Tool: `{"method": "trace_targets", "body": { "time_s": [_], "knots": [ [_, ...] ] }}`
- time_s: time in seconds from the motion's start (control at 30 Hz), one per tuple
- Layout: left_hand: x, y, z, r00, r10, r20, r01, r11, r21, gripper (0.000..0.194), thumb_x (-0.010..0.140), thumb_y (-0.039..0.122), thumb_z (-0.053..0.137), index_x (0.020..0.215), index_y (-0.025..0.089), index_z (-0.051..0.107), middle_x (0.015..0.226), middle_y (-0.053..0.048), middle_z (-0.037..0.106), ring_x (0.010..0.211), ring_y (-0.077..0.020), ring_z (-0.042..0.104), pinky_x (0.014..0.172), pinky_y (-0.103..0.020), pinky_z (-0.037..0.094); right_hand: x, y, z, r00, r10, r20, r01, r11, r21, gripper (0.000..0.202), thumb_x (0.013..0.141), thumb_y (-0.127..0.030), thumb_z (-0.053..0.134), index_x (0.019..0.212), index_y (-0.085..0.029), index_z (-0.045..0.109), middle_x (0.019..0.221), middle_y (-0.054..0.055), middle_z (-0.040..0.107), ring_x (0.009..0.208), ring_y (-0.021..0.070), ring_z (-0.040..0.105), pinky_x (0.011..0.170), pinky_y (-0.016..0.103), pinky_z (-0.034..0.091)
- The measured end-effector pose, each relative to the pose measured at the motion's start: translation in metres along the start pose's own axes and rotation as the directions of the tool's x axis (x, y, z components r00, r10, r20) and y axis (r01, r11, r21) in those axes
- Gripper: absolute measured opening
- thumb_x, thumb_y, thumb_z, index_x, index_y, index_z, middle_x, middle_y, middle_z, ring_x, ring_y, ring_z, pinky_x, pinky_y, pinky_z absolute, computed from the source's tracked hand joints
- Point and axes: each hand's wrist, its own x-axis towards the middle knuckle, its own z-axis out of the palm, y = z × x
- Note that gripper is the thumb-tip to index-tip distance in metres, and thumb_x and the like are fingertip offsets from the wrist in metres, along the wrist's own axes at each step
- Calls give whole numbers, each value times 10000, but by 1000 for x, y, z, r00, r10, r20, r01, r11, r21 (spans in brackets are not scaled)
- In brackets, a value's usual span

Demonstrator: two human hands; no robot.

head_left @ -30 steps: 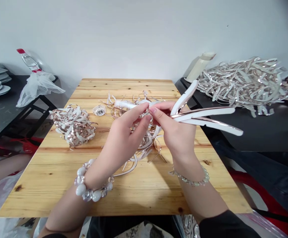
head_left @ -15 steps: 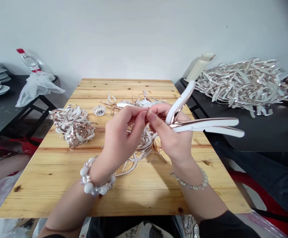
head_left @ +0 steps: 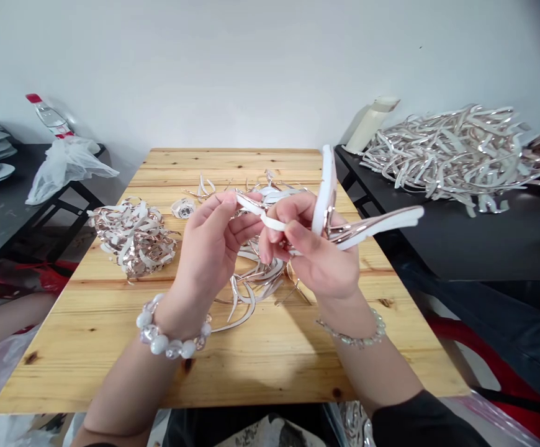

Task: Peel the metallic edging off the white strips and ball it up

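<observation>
My left hand [head_left: 214,245] pinches one end of a curved white strip [head_left: 250,205] between thumb and fingers. My right hand [head_left: 319,248] is closed near the strip's other part, with a narrow white band [head_left: 274,223] bent at its fingertips. Several white strips with shiny rose-gold edges [head_left: 377,226] are also gripped in the right hand, sticking out to the right and upward. Under both hands lies a loose heap of similar curved strips [head_left: 263,273] on the wooden table [head_left: 270,366]. Fingers partly hide where the strip and the band meet.
A crumpled pile of rose-gold and white shreds [head_left: 135,239] sits at the table's left, beside a wristwatch [head_left: 183,208]. A large heap of strips [head_left: 456,152] covers part of the black right-hand table. On the left table are a bottle [head_left: 51,117] and a plastic bag [head_left: 69,162].
My hands have moved apart from fingertips touching, the left shifting slightly left. A white strip now shows between them, and the strips in my right hand have swung to a different angle.
</observation>
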Motion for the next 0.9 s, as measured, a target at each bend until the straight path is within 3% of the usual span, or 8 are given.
{"method": "trace_targets", "body": {
  "time_s": [0.13, 0.23, 0.33, 0.47, 0.63, 0.7, 0.8, 0.9],
  "knots": [
    [-1, 4, 0, 995, -62, 83, 67, 997, -49, 184, 931, 305, 420, 871, 175, 535, 896, -74, 686, 721, -151, 676, 597, -260, 555, 3, -4, -3, 998, -2, 68, -9, 985, 173, 194, 797, -338, 655, 751, -218, 510, 632, -33, 508, 447, 93, 527, 353, 220, 310],
    [-6, 4, 2, 983, 31, 183, -28, 999, -18, 375, 947, 480, 350, 946, 186, 582, 873, -62, 690, 804, -185, 690, 667, -297, 576, 4, -5, -4, 999, 31, 26, -34, 992, 124, 200, 794, -365, 637, 736, -226, 506, 631, -28, 506, 458, 98, 511, 347, 216, 307],
    [-9, 1, 3, 959, 84, 271, -111, 990, 83, 485, 896, 607, 401, 1070, 206, 612, 811, -44, 682, 881, -197, 685, 750, -304, 573, 5, -5, -4, 999, 22, 42, -25, 997, 76, 237, 797, -402, 617, 717, -231, 474, 636, -30, 482, 455, 93, 495, 342, 207, 305],
    [-8, -5, 4, 952, 58, 300, -90, 991, 95, 320, 912, 478, 492, 1000, 210, 643, 862, -38, 692, 921, -171, 674, 768, -268, 563, 6, -7, -5, 998, 22, 60, -27, 996, 79, 282, 801, -413, 584, 672, -230, 412, 600, -42, 418, 401, 81, 438, 333, 214, 285],
    [-9, -7, 9, 977, 76, 200, -65, 996, -61, 226, 926, 365, 506, 889, 188, 640, 852, -31, 699, 888, -156, 683, 761, -261, 575, 8, -11, -4, 999, 31, 28, -37, 969, 245, 302, 745, -348, 603, 646, -242, 339, 547, -68, 339, 327, 64, 333, 299, 215, 248],
    [-10, -6, 11, 986, 42, 164, -26, 995, -95, 221, 943, 328, 475, 883, 186, 633, 838, -28, 702, 867, -148, 692, 762, -260, 580, 8, -11, -5, 999, 32, 43, -47, 914, 403, 314, 725, -280, 622, 630, -241, 326, 523, -82, 325, 297, 53, 293, 277, 208, 243],
    [-8, -5, 13, 989, -56, 135, 72, 990, -120, 255, 965, 302, 418, 879, 176, 622, 857, -39, 715, 836, -134, 703, 757, -238, 583, 5, -5, -7, 998, -8, 59, -34, 750, 661, 305, 710, -194, 634, 628, -238, 344, 482, -114, 345, 229, 16, 193, 226, 175, 202],
    [-5, -7, 12, 977, -129, 167, 156, 975, -160, 287, 973, 300, 384, 871, 165, 616, 915, -60, 726, 840, -136, 707, 769, -232, 584, 2, 3, -10, 979, -194, 62, 56, 548, 834, 222, 779, -177, 543, 636, -237, 384, 495, -127, 470, 190, -14, 211, 217, 124, 210]
  ]
}}
